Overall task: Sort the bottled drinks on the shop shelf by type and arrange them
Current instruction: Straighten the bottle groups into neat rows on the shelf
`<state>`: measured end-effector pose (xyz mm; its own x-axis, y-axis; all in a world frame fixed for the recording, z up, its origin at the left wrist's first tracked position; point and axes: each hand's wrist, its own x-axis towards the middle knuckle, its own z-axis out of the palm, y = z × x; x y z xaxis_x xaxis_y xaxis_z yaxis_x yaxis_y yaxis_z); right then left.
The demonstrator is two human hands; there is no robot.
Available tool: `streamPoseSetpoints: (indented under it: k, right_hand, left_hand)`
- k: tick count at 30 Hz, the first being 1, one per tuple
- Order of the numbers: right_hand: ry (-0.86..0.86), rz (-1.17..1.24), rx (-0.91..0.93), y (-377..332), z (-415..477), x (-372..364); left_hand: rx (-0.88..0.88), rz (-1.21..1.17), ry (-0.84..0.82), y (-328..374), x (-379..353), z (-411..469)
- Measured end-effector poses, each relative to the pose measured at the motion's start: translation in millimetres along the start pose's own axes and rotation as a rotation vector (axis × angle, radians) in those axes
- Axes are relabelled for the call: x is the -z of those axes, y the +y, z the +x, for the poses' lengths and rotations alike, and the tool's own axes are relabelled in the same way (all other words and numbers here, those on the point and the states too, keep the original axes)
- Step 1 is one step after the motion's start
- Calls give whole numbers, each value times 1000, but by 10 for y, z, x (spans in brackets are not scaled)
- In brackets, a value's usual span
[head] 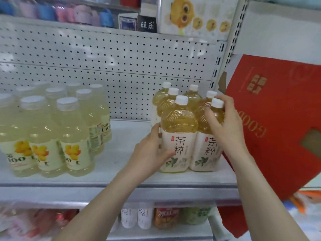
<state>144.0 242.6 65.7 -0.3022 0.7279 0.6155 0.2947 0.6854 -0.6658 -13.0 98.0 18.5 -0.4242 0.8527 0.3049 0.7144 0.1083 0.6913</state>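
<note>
Amber tea bottles (pixel 178 119), grouped apart from lemon drinks (pixel 46 136): nearly sorted, we judge. Each grip of ours, left hand (pixel 152 150) and right hand (pixel 224 126), clasps one front bottle.

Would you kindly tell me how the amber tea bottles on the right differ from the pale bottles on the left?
The tea bottles hold amber liquid; the pale bottles, cloudy yellowish. The tea bottles carry white labels with black characters; the pale bottles show yellow pictures. Both stand upright on one shelf.

Single head-worn view, wide-angle, facing forward and slightly down onto the middle shelf (pixel 111 169), close up; lower tier (pixel 156 236) glimpsed beneath.
</note>
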Motion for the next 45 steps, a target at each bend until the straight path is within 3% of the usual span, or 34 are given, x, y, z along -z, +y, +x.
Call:
streamPoseSetpoints:
  k: [4,6,8,11,20,24,28,33,39,43,45]
  right_hand:
    - [45,-70,-73,-39,161,101]
    - [-86,-43,-199,-81,296,146]
    - [-272,61,-284,-94,387,148]
    - [-354,86,-273,-32,430,139]
    - [-384,51,-236,-51,447,169]
    - [-258,66,-172,-125,636,300]
    - [-307,-4,-173,-188,677,277]
    - [-162,-46,-169,-96,469,87]
    - [-134,-66,-177,-125,410,60]
    - [-30,39,-169,-64,209,33]
    - [26,67,-146,-39,53,-15]
  left_hand:
    - [91,-75,90,-33,127,110]
    - [114,-179,98,-40,206,251]
    - [135,-350,-9,14,240,366]
    - [78,-497,-137,109,197,417]
    - [99,-536,-106,24,154,469]
    - [181,-479,113,-129,222,854]
    - [308,-519,-7,-160,192,1246]
    - [312,-706,-79,-169,80,1348]
    - [359,-766,-124,-191,61,1243]
    - [283,-666,63,-148,111,977]
    - [194,-590,44,-80,168,701]
